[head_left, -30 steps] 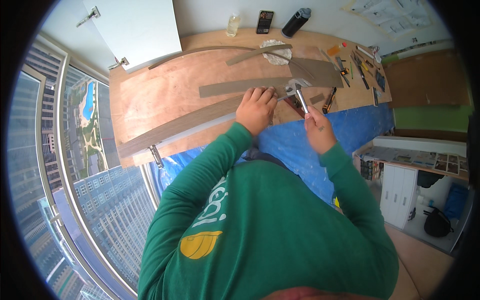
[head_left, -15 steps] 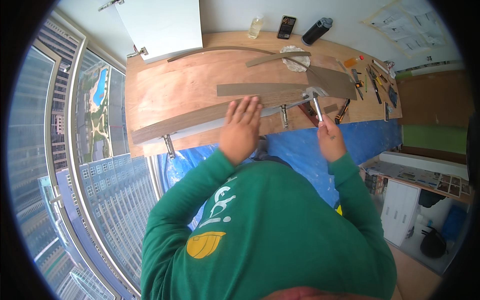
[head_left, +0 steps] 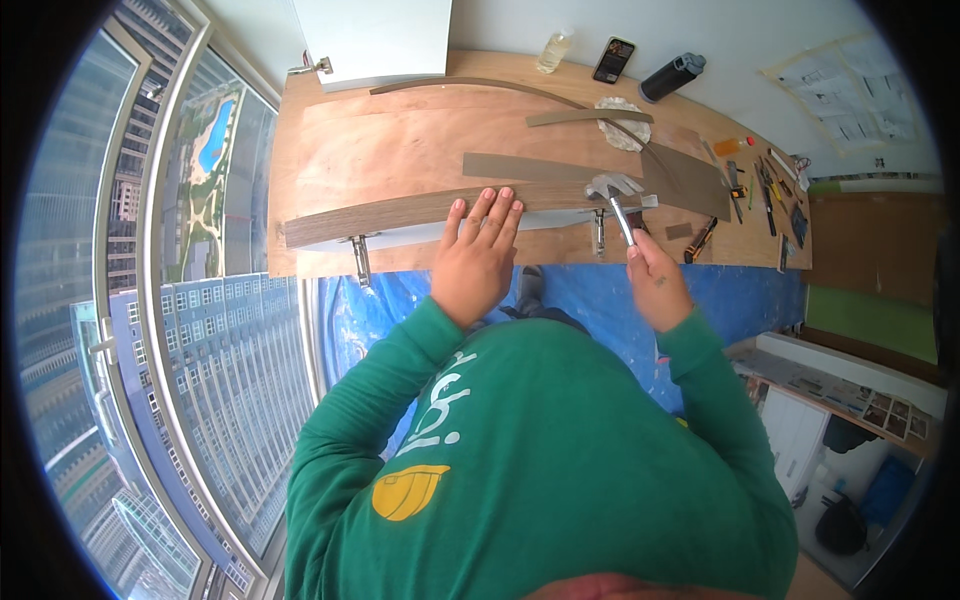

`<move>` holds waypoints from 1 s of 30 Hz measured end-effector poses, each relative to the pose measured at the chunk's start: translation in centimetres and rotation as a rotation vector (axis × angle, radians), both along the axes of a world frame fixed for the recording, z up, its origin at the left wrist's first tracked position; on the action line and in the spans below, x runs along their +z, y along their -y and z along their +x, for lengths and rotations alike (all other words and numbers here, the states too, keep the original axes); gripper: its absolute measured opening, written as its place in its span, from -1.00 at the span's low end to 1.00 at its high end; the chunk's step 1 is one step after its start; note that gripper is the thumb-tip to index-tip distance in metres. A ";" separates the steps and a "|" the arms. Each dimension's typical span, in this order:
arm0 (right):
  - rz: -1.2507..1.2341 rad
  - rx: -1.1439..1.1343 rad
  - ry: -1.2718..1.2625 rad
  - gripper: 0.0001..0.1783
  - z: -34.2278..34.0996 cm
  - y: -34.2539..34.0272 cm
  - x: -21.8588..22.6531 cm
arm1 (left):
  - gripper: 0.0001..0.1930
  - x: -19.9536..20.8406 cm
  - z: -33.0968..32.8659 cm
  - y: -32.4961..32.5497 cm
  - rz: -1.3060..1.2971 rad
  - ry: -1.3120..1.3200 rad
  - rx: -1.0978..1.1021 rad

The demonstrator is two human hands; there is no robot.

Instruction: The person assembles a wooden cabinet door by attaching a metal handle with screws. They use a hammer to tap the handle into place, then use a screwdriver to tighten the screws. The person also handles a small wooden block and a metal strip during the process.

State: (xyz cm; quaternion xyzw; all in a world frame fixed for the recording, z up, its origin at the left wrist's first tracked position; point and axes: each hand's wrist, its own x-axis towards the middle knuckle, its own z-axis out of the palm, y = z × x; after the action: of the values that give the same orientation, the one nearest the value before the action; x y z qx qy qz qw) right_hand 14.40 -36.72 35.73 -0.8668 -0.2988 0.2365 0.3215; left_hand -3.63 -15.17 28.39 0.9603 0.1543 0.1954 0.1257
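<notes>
A white panel (head_left: 398, 239) stands on edge on the workbench, with a brown wood-grain strip (head_left: 375, 212) along its upward edge. My left hand (head_left: 476, 258) is open, its fingers resting flat on the strip near the middle. In my right hand (head_left: 662, 285) is a claw hammer (head_left: 622, 214), gripped by its handle. The hammer's metal head is at the strip's right part, above a metal hinge (head_left: 599, 232); whether it touches cannot be made out. Another metal hinge (head_left: 361, 260) sits on the panel's left part.
Loose brown strips (head_left: 540, 168) lie behind the panel. A utility knife (head_left: 701, 241) and several hand tools (head_left: 770, 190) lie to the right. A bottle (head_left: 553, 52), a phone (head_left: 614, 60) and a dark flask (head_left: 672, 78) line the back. Blue sheeting (head_left: 400, 300) covers the floor; windows (head_left: 225, 380) are left.
The hammer head has shifted left along the strip, closer to the right hinge. My left hand has moved slightly left on the strip. The whole view has turned a little.
</notes>
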 end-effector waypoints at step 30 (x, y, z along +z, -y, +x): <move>-0.230 0.100 -0.294 -0.63 -9.0 -12.5 -1.7 | -0.28 -12.2 -13.4 -14.9 -1.521 1.336 0.576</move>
State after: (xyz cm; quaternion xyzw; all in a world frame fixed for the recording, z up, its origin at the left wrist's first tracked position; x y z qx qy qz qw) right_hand 5.36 -24.22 33.99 -0.8382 -0.2622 0.4086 0.2485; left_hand -17.04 -0.25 16.18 0.2523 0.3581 0.5593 0.7038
